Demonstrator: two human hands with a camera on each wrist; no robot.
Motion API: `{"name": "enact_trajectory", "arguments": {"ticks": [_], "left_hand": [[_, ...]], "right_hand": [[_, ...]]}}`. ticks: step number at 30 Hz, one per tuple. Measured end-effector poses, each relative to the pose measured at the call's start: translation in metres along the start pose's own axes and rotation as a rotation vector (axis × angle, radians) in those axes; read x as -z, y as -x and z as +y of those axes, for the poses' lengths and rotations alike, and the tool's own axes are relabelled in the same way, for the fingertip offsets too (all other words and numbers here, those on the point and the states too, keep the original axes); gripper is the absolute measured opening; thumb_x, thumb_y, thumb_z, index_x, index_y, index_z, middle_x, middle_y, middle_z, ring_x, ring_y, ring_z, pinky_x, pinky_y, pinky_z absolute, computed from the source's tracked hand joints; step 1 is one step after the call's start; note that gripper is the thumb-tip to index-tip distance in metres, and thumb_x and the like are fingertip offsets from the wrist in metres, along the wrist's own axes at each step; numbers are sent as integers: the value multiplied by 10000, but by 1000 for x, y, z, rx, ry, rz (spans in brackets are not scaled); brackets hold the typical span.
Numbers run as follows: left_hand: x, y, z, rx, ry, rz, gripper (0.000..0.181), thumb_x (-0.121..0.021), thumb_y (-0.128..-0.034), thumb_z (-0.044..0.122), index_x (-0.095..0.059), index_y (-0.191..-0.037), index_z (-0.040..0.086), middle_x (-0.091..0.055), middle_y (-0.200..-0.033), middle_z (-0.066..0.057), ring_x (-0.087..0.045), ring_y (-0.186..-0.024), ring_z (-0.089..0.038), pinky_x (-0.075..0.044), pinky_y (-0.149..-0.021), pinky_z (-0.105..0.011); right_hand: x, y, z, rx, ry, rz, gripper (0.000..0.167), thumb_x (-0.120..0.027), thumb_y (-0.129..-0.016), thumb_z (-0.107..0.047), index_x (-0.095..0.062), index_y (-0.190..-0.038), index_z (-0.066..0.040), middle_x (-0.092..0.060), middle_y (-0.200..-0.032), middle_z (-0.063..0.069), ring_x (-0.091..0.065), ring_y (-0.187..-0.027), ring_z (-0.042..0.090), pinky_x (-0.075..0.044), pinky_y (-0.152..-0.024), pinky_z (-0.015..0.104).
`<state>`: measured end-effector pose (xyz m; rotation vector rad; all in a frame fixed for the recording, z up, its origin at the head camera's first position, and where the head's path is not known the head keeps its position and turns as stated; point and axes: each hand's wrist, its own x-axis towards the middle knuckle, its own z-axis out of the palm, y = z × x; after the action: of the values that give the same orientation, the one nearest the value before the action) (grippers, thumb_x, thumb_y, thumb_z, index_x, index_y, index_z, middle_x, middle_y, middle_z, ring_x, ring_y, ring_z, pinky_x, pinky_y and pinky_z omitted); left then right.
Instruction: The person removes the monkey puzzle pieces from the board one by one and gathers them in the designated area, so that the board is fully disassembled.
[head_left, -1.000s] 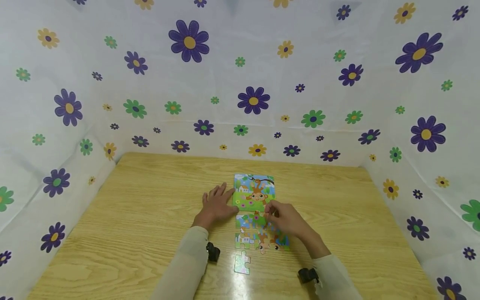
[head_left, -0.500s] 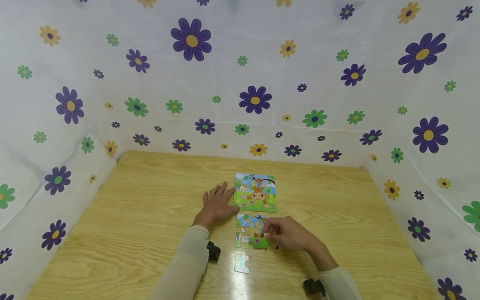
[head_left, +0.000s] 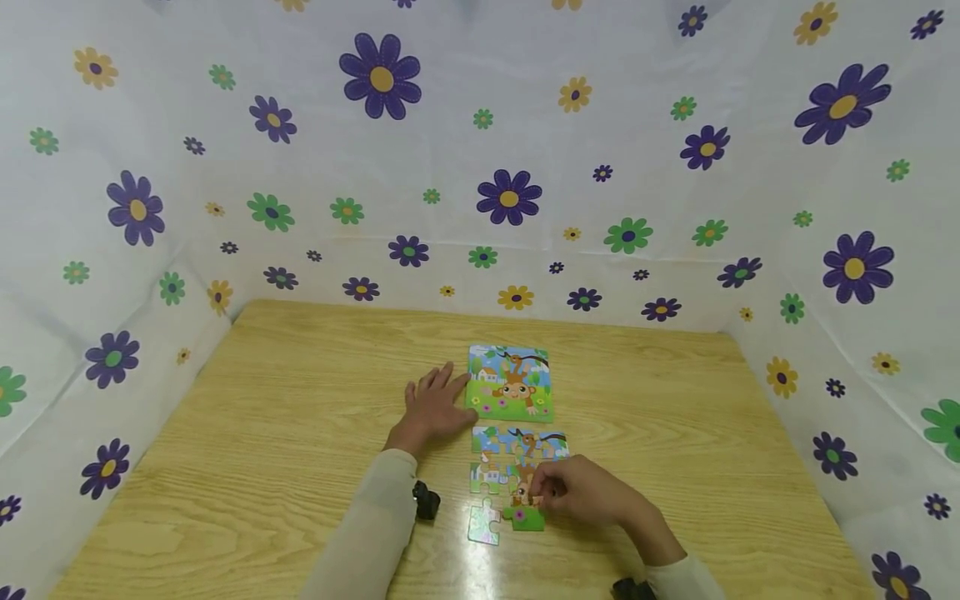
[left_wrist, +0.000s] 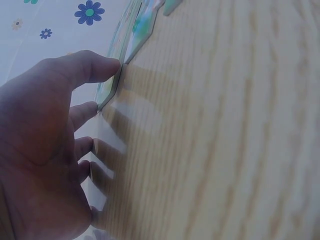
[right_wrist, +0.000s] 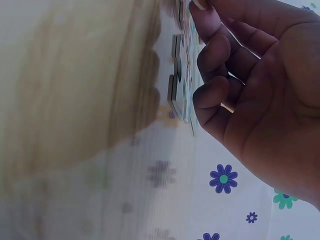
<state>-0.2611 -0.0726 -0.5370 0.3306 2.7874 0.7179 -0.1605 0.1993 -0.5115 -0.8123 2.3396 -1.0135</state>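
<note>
My left hand (head_left: 435, 408) lies with fingers spread on the table, thumb and index finger touching the left edge of a square monkey picture card (head_left: 498, 404). In the left wrist view, the thumb of my left hand (left_wrist: 45, 130) meets the card's edge. Below the card sit partly joined jigsaw pieces (head_left: 486, 477) with the same monkey picture. My right hand (head_left: 588, 493) pinches a green puzzle piece (head_left: 529, 520) with a pink flower, at the lower edge of the joined pieces. The right hand covers pieces on the right side. A pale corner piece (head_left: 483, 527) lies at the lower left.
The wooden table (head_left: 322, 375) extends around the puzzle on all sides. A white cloth (head_left: 442, 150) with printed flowers stands behind and at both sides. Black wrist cameras (head_left: 427, 502) sit at the sleeves.
My right hand has carried the green puzzle piece from the top row down to the lower edge of the joined pieces, uncovering the top row. My left hand stays by the card.
</note>
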Motion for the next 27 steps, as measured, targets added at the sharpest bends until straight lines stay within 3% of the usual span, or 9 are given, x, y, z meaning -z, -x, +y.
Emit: {"name": "enact_trajectory", "arguments": {"ticks": [8, 20, 23, 27], "left_hand": [[0, -1, 0, 2, -8, -5, 714, -554, -866, 449, -329, -1523, 286, -128, -1644, -34, -111, -1508, -330, -31, -1164, -647], [-1, -1, -1, -2, 1, -1, 711, -557, -867, 445, -335, -1521, 279, -133, -1643, -34, -118, -1505, -332, -31, -1160, -652], [-1, -1, -1, -4, 3, 0, 711, -558, -867, 447, -335, -1521, 281, -131, -1643, -33, -115, -1505, -333, -27, -1159, -655], [-2, -2, -2, 1, -7, 5, 715, -558, -861, 455, -336, -1519, 287, -133, -1643, -29, -117, -1505, -330, -32, -1158, -655]], "right_hand": [[-3, 2, -7, -3, 19, -10, 122, -655, -890, -63, -717, -922, -163, -661, -790, -61, -489, -638, -29, -472, -595, 177], [0, 1, -6, -30, 24, 4, 102, -629, -942, -165, -727, -955, -192, -715, -876, -77, -590, -717, -12, -501, -646, 194], [3, -2, -4, -33, 54, 49, 121, -605, -957, -159, -717, -993, -187, -692, -871, -84, -577, -711, -4, -498, -647, 201], [12, -7, -2, -59, 106, 176, 137, -593, -962, -143, -701, -1047, -144, -656, -854, -65, -543, -678, 34, -475, -604, 217]]}}
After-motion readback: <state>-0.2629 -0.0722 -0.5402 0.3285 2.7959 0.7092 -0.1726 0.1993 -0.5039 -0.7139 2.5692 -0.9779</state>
